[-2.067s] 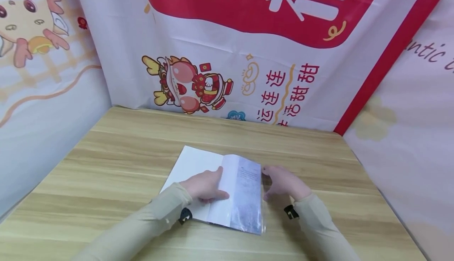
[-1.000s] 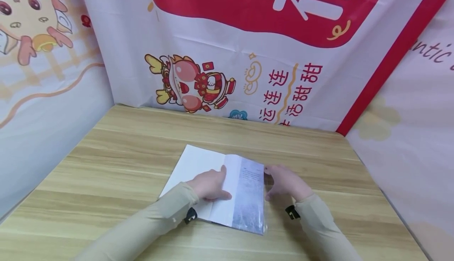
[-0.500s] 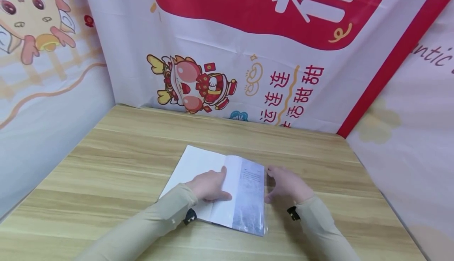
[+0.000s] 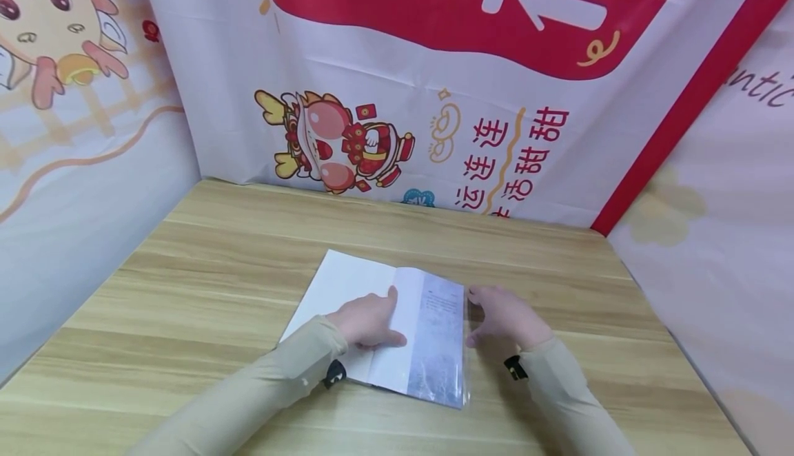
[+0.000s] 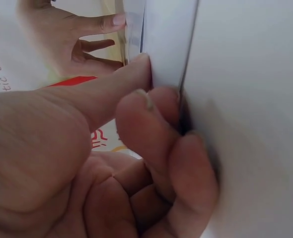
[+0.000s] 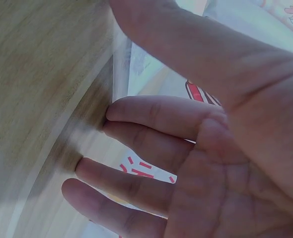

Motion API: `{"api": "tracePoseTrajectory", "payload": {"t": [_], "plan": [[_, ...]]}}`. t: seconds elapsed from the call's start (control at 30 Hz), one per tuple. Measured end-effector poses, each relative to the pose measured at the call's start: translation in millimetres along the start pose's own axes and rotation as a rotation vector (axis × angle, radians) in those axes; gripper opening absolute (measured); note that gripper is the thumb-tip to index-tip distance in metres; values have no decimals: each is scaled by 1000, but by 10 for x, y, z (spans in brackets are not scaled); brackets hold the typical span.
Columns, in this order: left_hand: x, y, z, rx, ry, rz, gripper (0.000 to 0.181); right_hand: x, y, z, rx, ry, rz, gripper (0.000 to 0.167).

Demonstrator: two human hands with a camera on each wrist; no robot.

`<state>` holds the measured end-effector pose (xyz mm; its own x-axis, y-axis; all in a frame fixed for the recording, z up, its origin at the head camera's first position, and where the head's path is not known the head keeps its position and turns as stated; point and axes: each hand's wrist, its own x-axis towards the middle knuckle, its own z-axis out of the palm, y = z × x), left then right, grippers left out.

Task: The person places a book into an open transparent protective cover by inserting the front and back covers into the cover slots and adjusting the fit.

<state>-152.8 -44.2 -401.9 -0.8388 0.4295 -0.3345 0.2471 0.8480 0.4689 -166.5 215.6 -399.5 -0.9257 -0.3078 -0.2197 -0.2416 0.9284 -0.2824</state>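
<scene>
An open book (image 4: 352,280) lies on the wooden table, with a blank white page on its left. On its right side is a white strip beside a grey-blue printed flap (image 4: 434,346), which carries small text. Clear plastic film (image 4: 466,390) sticks out past the flap's right edge. My left hand (image 4: 367,319) presses on the book near its fold, thumb and index finger spread; the left wrist view has the other fingers bent against the page by the fold. At the right edge, my right hand (image 4: 507,315) touches the film or table with spread fingers, thumb nearer me.
The wood-grain table (image 4: 236,263) extends around the book. A white and red printed cloth (image 4: 372,56) hangs behind it, and printed cloths hang at the left and right sides. Each wrist bears a small black device.
The head view shifts very slightly. Both hands keep nearly the same places on and beside the book, and the book stays open.
</scene>
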Motion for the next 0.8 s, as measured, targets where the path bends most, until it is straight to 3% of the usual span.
{"api": "tracePoseTrajectory", "payload": {"t": [0.37,0.5,0.8], "plan": [[-2,46,-3,52,26,31,97,1,-13,-19,-26,10,-12,79],[0,51,-3,66,40,35,97,4,-23,-30,-27,6,6,84],[10,60,27,27,39,42,97,10,-14,-23,-33,10,-7,81]]}}
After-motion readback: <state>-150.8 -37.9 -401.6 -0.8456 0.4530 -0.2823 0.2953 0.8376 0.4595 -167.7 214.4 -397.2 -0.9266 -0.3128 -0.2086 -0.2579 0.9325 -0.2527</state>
